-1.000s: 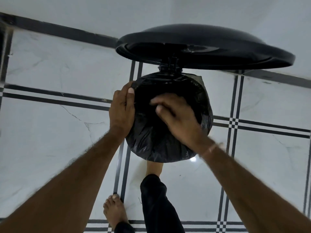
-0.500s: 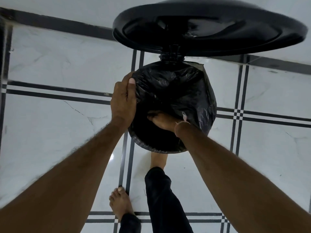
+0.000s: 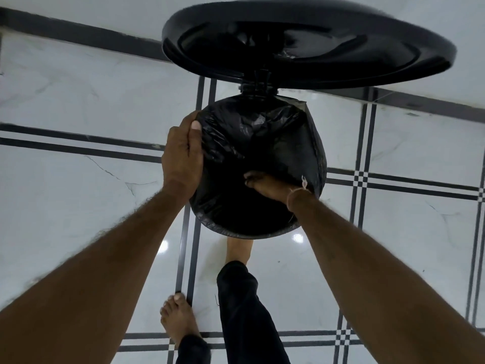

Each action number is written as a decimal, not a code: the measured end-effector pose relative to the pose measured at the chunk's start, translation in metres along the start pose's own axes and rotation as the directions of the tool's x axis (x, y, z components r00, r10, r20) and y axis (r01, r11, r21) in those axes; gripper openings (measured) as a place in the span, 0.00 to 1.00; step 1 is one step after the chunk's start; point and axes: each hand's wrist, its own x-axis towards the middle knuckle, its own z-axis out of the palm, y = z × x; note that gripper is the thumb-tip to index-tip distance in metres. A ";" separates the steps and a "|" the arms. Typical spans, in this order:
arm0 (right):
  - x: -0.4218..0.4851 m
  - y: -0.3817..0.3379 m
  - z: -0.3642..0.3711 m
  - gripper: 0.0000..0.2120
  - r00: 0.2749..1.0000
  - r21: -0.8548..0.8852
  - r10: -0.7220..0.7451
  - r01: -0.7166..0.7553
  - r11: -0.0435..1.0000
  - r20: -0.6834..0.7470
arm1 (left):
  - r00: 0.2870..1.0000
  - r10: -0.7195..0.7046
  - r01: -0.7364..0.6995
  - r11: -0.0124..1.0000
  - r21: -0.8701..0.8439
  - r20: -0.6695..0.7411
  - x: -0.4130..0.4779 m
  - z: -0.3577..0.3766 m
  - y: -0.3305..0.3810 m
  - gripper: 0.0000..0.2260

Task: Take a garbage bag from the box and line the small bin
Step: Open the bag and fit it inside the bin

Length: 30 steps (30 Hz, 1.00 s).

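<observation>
A small round black bin (image 3: 244,233) stands on the floor below me, its black lid (image 3: 301,46) swung up and open at the far side. A black garbage bag (image 3: 262,132) sits inside it, its edge folded over the rim. My left hand (image 3: 182,156) grips the bag's edge against the bin's left rim. My right hand (image 3: 270,186) reaches down inside the bag, its fingers pressed into the plastic, partly hidden in the dark. The box of bags is not in view.
The floor (image 3: 78,179) is glossy white tile with dark lines. My right foot (image 3: 238,250) is at the bin's near base; my left foot (image 3: 178,319) stands on the tile behind it. A dark skirting (image 3: 78,32) runs along the wall.
My right hand went from above the bin's mouth down into the bag and has stayed there. My left hand has kept its hold on the left rim. The view moved closer.
</observation>
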 end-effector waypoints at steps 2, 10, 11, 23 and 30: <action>0.006 0.006 -0.009 0.21 1.000 0.034 -0.022 0.021 0.999 0.004 | 1.000 -0.008 0.008 1.000 -0.005 0.003 0.000 0.000 0.001 0.20; -0.075 -0.018 0.008 0.21 0.597 -0.583 -0.733 0.484 0.653 -0.325 | 1.000 -0.025 0.025 0.999 0.020 0.009 -0.001 -0.001 0.005 0.20; -0.067 -0.026 0.009 0.24 0.578 -0.673 -0.762 0.442 0.593 -0.293 | 0.999 -0.030 0.030 0.999 0.024 0.014 -0.002 0.000 0.005 0.20; 0.016 -0.046 -0.041 0.20 0.846 -0.460 -0.412 0.233 0.857 -0.339 | 1.000 0.014 -0.015 1.000 0.018 0.018 0.000 -0.002 0.005 0.20; -0.071 0.009 -0.025 0.23 0.645 -0.453 -0.463 0.197 0.869 -0.608 | 1.000 0.009 -0.009 1.000 0.021 0.028 -0.005 -0.004 0.013 0.19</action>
